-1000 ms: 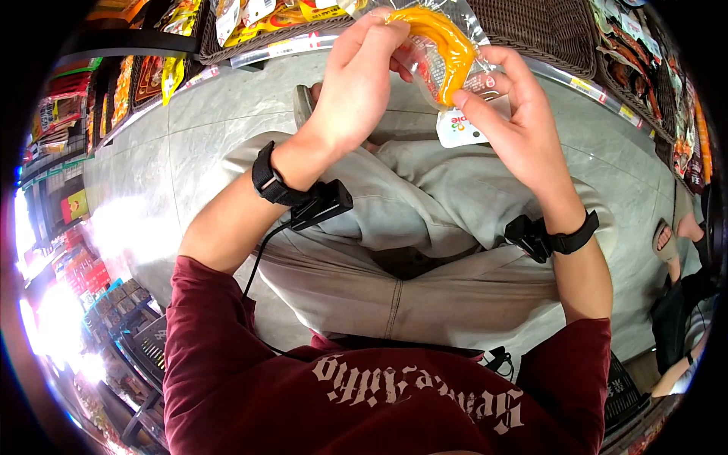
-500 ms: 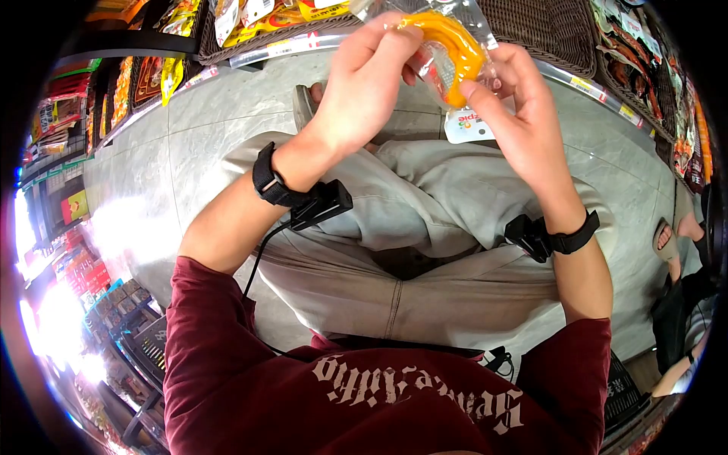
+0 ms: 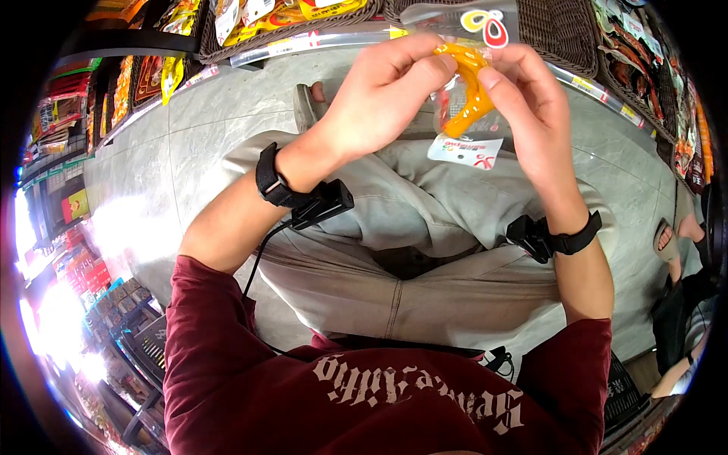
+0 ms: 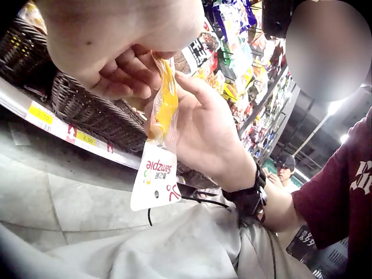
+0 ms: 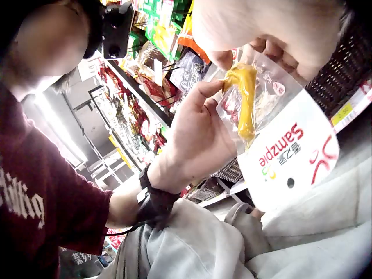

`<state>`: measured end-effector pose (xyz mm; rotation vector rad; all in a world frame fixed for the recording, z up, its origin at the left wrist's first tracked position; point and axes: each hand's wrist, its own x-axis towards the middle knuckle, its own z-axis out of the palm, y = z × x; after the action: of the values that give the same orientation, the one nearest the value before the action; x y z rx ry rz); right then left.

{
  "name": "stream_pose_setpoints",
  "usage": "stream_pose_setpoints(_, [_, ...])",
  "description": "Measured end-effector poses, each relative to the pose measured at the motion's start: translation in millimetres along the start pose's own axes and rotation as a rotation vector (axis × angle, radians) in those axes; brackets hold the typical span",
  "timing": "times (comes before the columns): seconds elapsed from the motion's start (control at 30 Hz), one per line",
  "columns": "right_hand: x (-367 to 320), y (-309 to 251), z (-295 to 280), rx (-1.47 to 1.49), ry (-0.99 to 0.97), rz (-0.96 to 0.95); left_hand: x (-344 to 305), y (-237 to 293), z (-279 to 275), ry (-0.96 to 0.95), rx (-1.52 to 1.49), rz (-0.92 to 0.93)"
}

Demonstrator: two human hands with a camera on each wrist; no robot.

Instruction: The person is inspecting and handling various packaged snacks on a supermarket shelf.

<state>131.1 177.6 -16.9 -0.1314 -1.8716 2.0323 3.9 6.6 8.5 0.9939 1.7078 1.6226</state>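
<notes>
A clear plastic packet with yellow-orange food point(image 3: 472, 102) is held between both hands above the lap; its white label end point(image 3: 465, 151) hangs toward the person. My left hand point(image 3: 383, 95) pinches the packet's left side, thumb on top of the food. From the other side my right hand point(image 3: 531, 110) pinches it with thumb and fingers. In the left wrist view the yellow food point(image 4: 165, 104) is seen edge-on between the hands, and in the right wrist view the white label point(image 5: 288, 157) shows red lettering.
Wicker baskets point(image 3: 557, 38) and packaged snacks point(image 3: 280, 23) line the shelf ahead, above a price-tag rail point(image 3: 292, 45). Grey tiled floor point(image 3: 205, 125) lies below. At the right edge another person's foot point(image 3: 664, 236) is visible.
The packet has turned and come slightly lower, its far end with a flower-like logo now showing. The left hand has shifted right and down, and the right hand has changed its grip.
</notes>
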Motion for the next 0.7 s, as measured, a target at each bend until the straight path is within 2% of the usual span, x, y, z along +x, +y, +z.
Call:
stream_pose_setpoints(0.03, [0.1, 0.9, 0.7, 0.082, 0.009, -0.008, -0.6, 0.2, 0.7, -0.031, 0.012, -0.013])
stream_pose_setpoints(0.27, [-1.2, 1.6, -4.3, 0.067, 0.005, 0.023, -1.0, 0.0, 0.9, -0.118, 0.034, -0.061])
stream_pose_setpoints(0.7, [-3.2, 2.8, -4.2, 0.045, 0.051, 0.007, -0.1, -1.7, 1.6, -0.073, 0.021, -0.081])
